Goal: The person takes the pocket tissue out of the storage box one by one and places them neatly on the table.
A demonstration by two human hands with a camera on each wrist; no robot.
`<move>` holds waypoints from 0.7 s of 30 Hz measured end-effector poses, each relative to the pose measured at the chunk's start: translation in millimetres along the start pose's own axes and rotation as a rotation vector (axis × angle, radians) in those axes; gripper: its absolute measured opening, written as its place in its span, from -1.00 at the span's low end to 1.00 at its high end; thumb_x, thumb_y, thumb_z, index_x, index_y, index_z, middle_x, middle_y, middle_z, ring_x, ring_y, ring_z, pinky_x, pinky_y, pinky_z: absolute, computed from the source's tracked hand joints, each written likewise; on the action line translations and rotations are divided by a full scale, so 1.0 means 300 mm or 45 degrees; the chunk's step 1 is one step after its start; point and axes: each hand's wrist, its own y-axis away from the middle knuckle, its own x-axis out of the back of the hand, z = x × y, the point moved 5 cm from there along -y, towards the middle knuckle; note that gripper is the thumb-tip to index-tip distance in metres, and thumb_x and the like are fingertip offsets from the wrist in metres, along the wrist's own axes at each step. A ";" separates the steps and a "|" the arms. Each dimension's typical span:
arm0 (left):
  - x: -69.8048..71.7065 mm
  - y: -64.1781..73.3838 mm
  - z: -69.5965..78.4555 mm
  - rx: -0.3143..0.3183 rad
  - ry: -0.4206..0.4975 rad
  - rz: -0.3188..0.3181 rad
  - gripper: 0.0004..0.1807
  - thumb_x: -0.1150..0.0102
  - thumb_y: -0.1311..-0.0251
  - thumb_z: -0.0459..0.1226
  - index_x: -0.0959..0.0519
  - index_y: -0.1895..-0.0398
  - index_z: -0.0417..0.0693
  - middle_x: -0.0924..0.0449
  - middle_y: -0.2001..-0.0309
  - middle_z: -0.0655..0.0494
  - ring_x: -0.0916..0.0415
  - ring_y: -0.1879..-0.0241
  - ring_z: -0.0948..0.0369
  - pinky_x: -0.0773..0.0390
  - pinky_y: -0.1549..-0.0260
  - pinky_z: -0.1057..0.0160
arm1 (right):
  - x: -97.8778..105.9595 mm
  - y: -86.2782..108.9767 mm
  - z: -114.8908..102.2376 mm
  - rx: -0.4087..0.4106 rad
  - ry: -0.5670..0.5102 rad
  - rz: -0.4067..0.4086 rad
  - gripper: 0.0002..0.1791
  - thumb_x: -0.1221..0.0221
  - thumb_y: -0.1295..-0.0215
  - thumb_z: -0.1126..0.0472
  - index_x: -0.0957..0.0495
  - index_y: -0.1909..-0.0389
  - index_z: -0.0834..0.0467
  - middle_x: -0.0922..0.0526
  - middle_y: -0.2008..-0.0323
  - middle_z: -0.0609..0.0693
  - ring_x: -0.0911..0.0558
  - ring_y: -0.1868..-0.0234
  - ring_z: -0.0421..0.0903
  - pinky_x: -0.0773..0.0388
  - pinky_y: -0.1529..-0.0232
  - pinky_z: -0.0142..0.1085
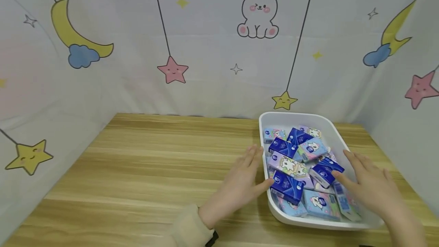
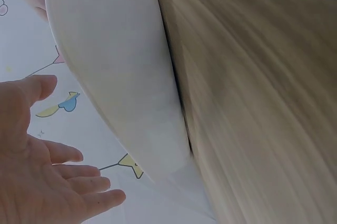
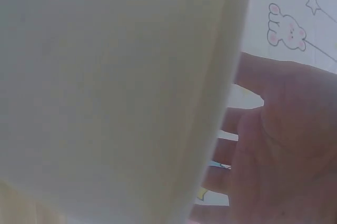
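A white plastic bin (image 1: 310, 223) holds several small tissue packs, some dark blue (image 1: 287, 187), others pastel with cartoon animals (image 1: 313, 148). My left hand (image 1: 238, 184) is beside the bin's left rim, fingers extended and thumb spread toward the blue pack at the front left. On the opposite side, my right hand (image 1: 372, 188) is at the right rim, with its thumb reaching over toward another blue pack (image 1: 326, 171). In the left wrist view, the left hand (image 2: 52, 176) appears apart from the bin's outer wall (image 2: 116, 71). The right wrist view shows the right hand (image 3: 287, 140) partly hidden behind the bin wall (image 3: 105, 87).
The bin stands at the right of a wood-grain table (image 1: 144, 170). Bare tabletop stretches to its left, with a narrow strip at its right. A white curtain (image 1: 212, 94) printed with stars, moons and a rabbit hangs behind and on both sides.
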 end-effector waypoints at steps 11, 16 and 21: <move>-0.033 -0.022 0.040 -0.019 0.075 -0.023 -0.02 -0.15 -0.20 0.13 0.11 -0.54 0.00 0.13 -0.55 0.01 0.01 -0.50 0.04 -0.17 -0.41 0.02 | -0.003 -0.011 0.053 -0.021 -0.027 -0.055 -0.03 0.10 -0.39 -0.28 0.25 -0.49 0.29 0.07 -0.36 0.58 -0.09 -0.21 0.66 -0.10 -0.03 0.54; -0.054 -0.042 0.069 -0.019 0.033 -0.034 0.01 -0.18 -0.15 0.15 0.07 -0.53 -0.05 0.05 -0.53 -0.03 -0.07 -0.48 0.03 -0.23 -0.38 0.05 | -0.015 -0.021 0.088 0.001 -0.109 -0.061 -0.09 0.09 -0.45 -0.12 0.27 -0.46 0.40 0.03 -0.31 0.63 -0.13 -0.18 0.65 -0.14 -0.04 0.51; -0.066 -0.055 0.100 -0.013 -0.004 -0.025 0.03 -0.21 -0.12 0.17 0.01 -0.51 -0.09 -0.09 -0.47 -0.12 -0.17 -0.43 0.01 -0.36 -0.30 0.06 | -0.033 -0.037 0.106 0.017 -0.161 -0.077 -0.15 0.05 -0.46 0.04 0.25 -0.42 0.51 -0.10 -0.23 0.68 -0.19 -0.18 0.63 -0.18 -0.09 0.46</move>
